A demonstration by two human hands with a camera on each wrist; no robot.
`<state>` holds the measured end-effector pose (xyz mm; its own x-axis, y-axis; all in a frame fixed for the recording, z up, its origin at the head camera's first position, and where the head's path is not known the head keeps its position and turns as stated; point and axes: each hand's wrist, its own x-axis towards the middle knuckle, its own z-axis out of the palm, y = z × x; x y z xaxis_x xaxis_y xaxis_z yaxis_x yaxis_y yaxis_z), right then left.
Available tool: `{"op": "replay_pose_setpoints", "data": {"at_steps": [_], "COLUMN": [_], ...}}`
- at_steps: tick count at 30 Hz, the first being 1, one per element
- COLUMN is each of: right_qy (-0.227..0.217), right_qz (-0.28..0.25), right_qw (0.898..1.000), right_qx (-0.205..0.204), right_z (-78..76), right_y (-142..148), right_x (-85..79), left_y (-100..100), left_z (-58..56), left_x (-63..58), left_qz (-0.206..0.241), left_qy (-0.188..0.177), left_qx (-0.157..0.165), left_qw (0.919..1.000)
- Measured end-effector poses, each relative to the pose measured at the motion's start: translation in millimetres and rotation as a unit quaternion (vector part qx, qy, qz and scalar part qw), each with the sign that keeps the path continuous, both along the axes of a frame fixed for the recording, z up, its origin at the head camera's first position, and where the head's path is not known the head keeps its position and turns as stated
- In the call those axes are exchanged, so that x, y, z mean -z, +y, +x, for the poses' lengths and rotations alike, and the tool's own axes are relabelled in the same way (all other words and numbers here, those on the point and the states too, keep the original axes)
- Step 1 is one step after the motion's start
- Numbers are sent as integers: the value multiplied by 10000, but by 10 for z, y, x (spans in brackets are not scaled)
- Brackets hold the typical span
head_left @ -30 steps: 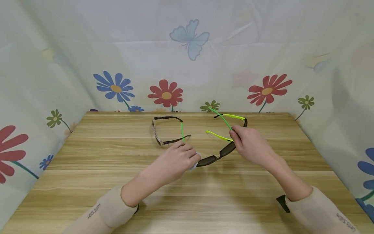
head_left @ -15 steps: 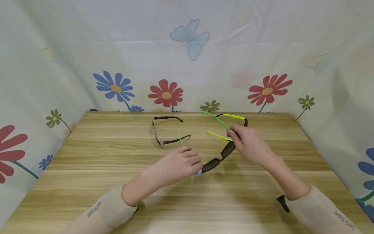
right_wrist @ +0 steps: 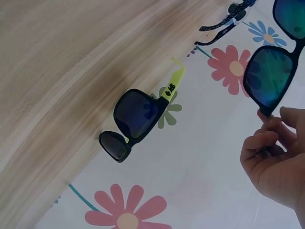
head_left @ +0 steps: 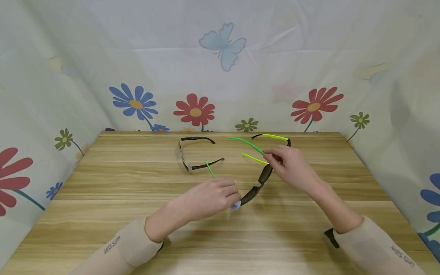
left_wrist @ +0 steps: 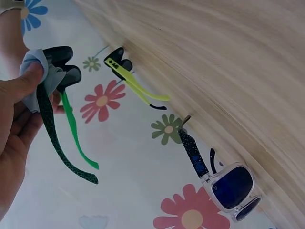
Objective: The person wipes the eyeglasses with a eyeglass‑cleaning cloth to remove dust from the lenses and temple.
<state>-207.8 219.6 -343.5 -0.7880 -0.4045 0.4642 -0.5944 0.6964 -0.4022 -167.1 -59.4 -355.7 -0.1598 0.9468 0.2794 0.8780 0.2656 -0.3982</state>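
Black-framed sunglasses (head_left: 250,195) with green temples are held above the table between both hands. My left hand (head_left: 209,198) pinches a light blue cloth (left_wrist: 32,59) round their left corner, near the hinge; the fingers hide most of that lens. In the right wrist view the lenses (right_wrist: 269,76) look blue-green. My right hand (head_left: 292,166) pinches the other corner of the frame between thumb and fingers. Both temples are unfolded and point away from me; the green temple (left_wrist: 71,121) on the right side shows in the left wrist view.
Sunglasses with yellow temples (head_left: 254,158) lie behind my right hand, folded out. Clear-framed sunglasses with dark temples (head_left: 203,166) lie at the back left of the wooden table (head_left: 275,240). A flowered curtain (head_left: 165,72) stands behind and at both sides.
The held sunglasses have tilted: their left end has come lower and nearer with my left hand, and the green temples have swung left and down. My right hand has shifted slightly left.
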Motion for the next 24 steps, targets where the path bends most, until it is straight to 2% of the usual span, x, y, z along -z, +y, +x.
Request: {"op": "replay_pose_setpoints", "data": {"at_steps": [4,7,10,13,18,21,24], "right_qy": [395,553,347,217,432,908,1414], "right_qz": [-127,-23,434,1036,1450,1772,2217], "right_qw": [9988,9956,9915,9852,9759,9648,9463], "right_qx": [-278,-760,-1175,-1350,-1572,-1719,-1881], "right_z": [20,54,109,168,196,178,152], "right_y": [-17,-31,-45,-65,-93,-96,-89], "right_x": [0,3,25,53,77,107,146], "left_y": [-17,-23,-28,-39,-51,-53,-49], "left_z": [-18,-40,-70,-95,-105,-99,-91], "left_x": [14,23,32,33,29,21,15], "left_qz": [234,430,665,850,884,850,835], "left_qy": [-149,-260,-418,-479,-488,-462,-458], "left_qx": [4,39,87,116,85,54,30], "left_qw": [9996,9987,9969,9952,9949,9953,9955]}}
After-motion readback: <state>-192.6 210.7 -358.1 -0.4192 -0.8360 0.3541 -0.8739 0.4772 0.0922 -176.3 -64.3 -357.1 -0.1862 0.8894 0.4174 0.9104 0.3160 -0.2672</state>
